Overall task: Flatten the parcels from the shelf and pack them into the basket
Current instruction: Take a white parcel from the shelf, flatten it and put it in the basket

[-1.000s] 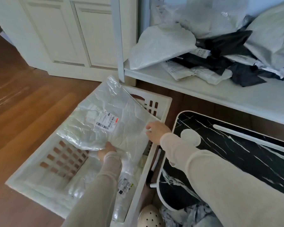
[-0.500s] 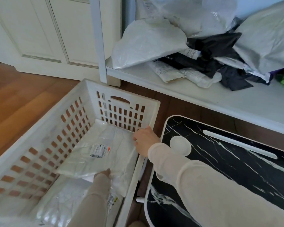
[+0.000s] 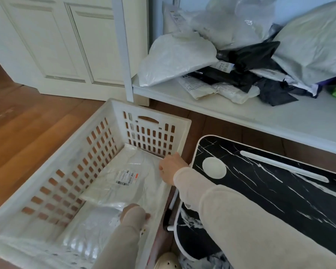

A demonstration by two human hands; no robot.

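Lowered since a second ago, the labelled parcel (image 3: 128, 177) now lies flat inside the white basket (image 3: 151, 111), where before it was held tilted above the rim. It fills the far right part of the basket floor, its right edge against the right wall and its far edge close to the slotted end wall. Open room remains along the basket's left wall.

The left hand (image 3: 134, 212) rests at the parcel's near edge, mostly covered by its sleeve — whether it grips cannot be told. The right hand (image 3: 171, 167) sits at the parcel's far right corner, just inside the basket rim, with its fingers curled downward; whether they pinch the plastic is unclear.

Another clear parcel (image 3: 89, 230) lies in the near part of the basket, partly under the labelled one. More parcels (image 3: 231, 55), white, grey and black, are heaped on the shelf (image 3: 241, 113) beyond. A black marbled tabletop (image 3: 279, 191) stands just right of the basket — only a narrow strip of wooden floor (image 3: 27, 133) separates them.
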